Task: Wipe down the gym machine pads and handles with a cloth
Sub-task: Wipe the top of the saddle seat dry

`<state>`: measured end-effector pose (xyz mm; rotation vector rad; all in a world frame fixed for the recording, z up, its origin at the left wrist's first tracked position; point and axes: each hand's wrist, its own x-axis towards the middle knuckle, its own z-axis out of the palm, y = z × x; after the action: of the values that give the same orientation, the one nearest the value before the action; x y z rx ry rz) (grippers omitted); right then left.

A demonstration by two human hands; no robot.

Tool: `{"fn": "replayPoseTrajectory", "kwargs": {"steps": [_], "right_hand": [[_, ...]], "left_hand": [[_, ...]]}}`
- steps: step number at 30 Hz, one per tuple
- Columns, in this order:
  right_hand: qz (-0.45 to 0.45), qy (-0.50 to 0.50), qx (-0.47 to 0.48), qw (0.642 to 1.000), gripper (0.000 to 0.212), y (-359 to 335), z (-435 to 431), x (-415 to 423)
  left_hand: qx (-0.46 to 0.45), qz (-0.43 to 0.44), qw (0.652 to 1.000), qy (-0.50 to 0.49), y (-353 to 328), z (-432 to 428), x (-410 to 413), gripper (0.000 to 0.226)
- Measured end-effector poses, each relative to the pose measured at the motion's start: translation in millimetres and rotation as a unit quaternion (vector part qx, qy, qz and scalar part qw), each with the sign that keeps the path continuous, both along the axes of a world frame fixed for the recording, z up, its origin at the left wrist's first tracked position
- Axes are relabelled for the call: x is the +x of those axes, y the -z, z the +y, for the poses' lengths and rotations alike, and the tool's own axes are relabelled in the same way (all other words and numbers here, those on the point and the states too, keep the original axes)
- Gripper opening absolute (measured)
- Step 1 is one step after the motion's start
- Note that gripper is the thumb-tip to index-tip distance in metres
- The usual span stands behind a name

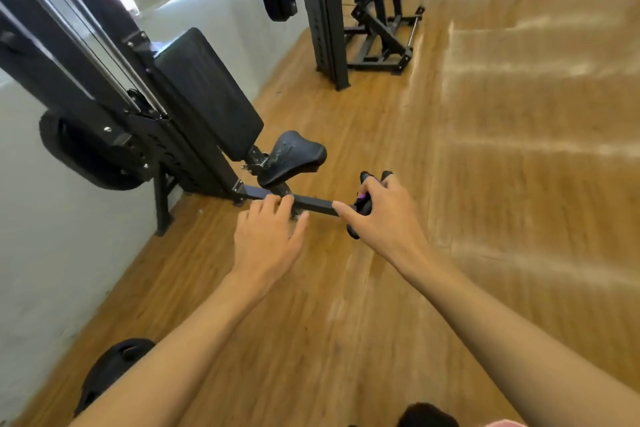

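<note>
At the centre of the frame, we see a left hand (pixel 266 239) hovering over a black square bar (pixel 311 203), its fingers loosely spread and their tips touching the metal. The bar lies low over the floor, its long axis running from 9 o'clock to 3 o'clock and dipping slightly toward the right.

At the bar's 3 o'clock end, the right hand (pixel 384 215) is curled round a dark object (pixel 363 206) with a purple fleck, forefinger stretched along the bar. Most of that object is hidden by the hand. Black ends poke out above and below the fingers, and we cannot tell whether it is a cloth or a handle.

At 11 o'clock from the hands, the black back pad (pixel 207 94) slants from 11 o'clock down to 5 o'clock, and the black seat (pixel 294 156) sits at its foot, just above the bar.

A weight plate (pixel 86 156) hangs on the frame at 9 o'clock, and another plate (pixel 114 367) at 7 o'clock is partly covered by the left forearm. A second machine (pixel 325 10) stands at 12 o'clock, cut off by the top edge. The wooden floor (pixel 485 149) is smeared by blur, and a white wall (pixel 52 270) runs along the left.
</note>
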<state>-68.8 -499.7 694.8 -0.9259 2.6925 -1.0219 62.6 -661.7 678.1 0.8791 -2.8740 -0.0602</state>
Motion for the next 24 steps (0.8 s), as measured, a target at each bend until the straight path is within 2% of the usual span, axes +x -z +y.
{"fn": "replayPoseTrajectory", "kwargs": {"steps": [6,11,14,18,24], "right_hand": [[0.010,0.013,0.019,1.000,0.046,37.1,-90.0,-111.8],[-0.040,-0.025,0.006,0.999,0.043,93.3,-189.0,-210.1],[-0.087,-0.065,0.034,0.994,0.038,113.8,-235.5,-246.5],[-0.103,-0.099,0.049,0.989,0.035,127.4,-298.1,-293.7],[-0.122,-0.089,0.070,0.986,0.029,182.5,-398.5,-347.1]], "left_hand": [[-0.021,-0.029,0.999,0.036,31.2,-99.8,-125.9,0.065],[-0.016,-0.029,0.999,0.013,69.2,-187.8,-209.6,0.063],[0.019,-0.077,0.997,0.000,88.9,-235.1,-244.9,0.067],[0.029,-0.092,0.995,-0.015,104.1,-303.6,-288.3,0.066],[0.046,-0.100,0.994,-0.021,160.0,-406.0,-335.4,0.064]]}}
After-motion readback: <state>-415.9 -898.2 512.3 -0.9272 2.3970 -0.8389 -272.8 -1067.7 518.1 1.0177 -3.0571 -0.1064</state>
